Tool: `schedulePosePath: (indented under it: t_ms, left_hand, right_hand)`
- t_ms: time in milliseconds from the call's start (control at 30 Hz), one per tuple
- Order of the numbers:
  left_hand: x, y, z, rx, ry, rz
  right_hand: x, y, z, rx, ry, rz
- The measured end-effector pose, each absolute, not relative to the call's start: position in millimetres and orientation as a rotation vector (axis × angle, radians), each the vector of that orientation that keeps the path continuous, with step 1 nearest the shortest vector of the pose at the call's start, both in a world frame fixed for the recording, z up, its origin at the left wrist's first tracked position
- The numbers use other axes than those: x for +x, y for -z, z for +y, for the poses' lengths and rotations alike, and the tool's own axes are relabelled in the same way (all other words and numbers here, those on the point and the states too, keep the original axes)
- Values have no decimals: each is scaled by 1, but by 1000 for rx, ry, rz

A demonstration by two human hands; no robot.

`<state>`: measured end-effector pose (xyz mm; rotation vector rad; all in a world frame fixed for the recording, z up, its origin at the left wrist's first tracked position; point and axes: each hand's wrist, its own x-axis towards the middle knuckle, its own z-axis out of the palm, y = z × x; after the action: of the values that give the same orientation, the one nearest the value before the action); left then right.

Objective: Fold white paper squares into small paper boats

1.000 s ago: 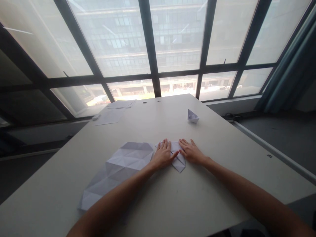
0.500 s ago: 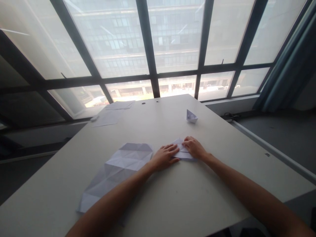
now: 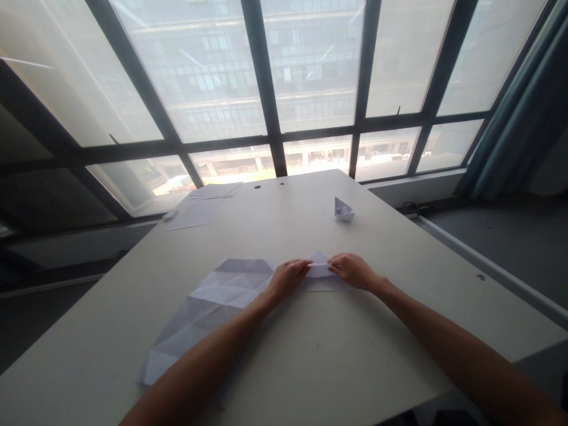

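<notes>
A folded sheet of white paper [image 3: 320, 271] lies on the white table between my hands, its peak pointing away from me. My left hand [image 3: 288, 277] pinches its left side, fingers closed on a folded flap. On the opposite side, my right hand [image 3: 352, 270] grips the same flap between thumb and fingers. The paper's lower edge rests flat on the table below the fingers. To the left, partly under my left forearm, a large creased sheet of paper [image 3: 213, 302] lies spread out with many fold lines.
A small folded paper boat [image 3: 344, 210] stands beyond my right hand. Several flat paper sheets [image 3: 195, 213] lie at the far left of the table [image 3: 275, 231], with a small white object [image 3: 170, 215] beside them. Large windows rise behind the table's far edge.
My left hand has gone from lying flat on the folded paper to pinching its left side. The flap between both hands now stands lifted. My right hand has shifted slightly down and right.
</notes>
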<state>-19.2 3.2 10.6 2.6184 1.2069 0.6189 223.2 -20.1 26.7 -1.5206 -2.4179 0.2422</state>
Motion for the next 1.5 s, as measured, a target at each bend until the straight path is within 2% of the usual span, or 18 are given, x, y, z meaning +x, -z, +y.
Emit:
schedulePosePath:
  t_ms: [167,367,633,767,967,1500]
  left_hand:
    - [-20,-13,5,2710,-607,1277]
    - [-9,-10,-6,2868,-332,1014]
    - [-4,-1,-5,2796,-184,1108]
    - [-15,4,5,2776,-103,1178]
    - [-31,9,16,2734,-109,1344]
    - [-30,-8,8,2721,-129,1227]
  right_hand:
    - [219,-19,-14,-1535,-183,-2315]
    - [201,-14,-21,-1572,-72,-2286]
    - [183,12,-22,-1441,-289,-2466]
    - [196,15,-15,-1469,-278,-2510]
    - [214,19,-6,-1587,-254,-2483]
    - [228,5,-2,-1465,-435,-2525]
